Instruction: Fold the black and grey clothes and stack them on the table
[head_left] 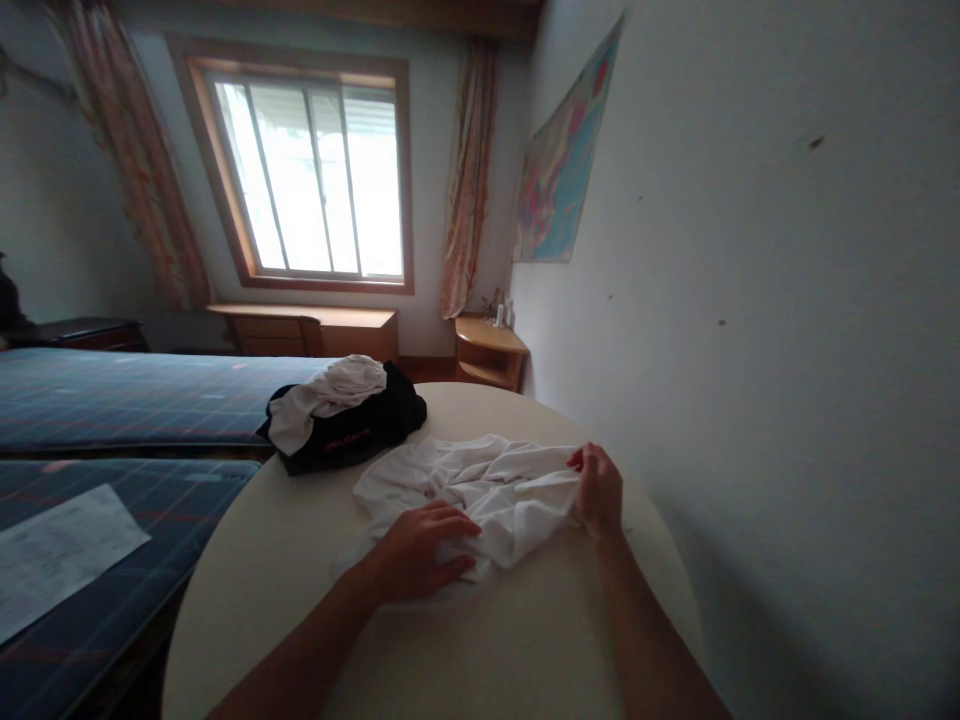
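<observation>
A crumpled white garment (517, 490) lies spread on a round cream table (480, 660); its exact kind is hard to make out. My left hand (420, 550) rests on its near left part, thumb and fingers apart. At the garment's right edge, my right hand (600, 490) has its fingers curled closed around the fabric. Beyond the left side of the garment sits a pile of black cloth (352, 425) with reddish lettering, topped by another bunched white cloth (341, 385).
Two beds with blue plaid covers (150, 395) stand to the left, the nearer one bearing a printed paper sheet (67, 555). A bare wall (787, 400) runs close along the right. At the back are a wooden desk (352, 320) and a corner shelf (491, 340).
</observation>
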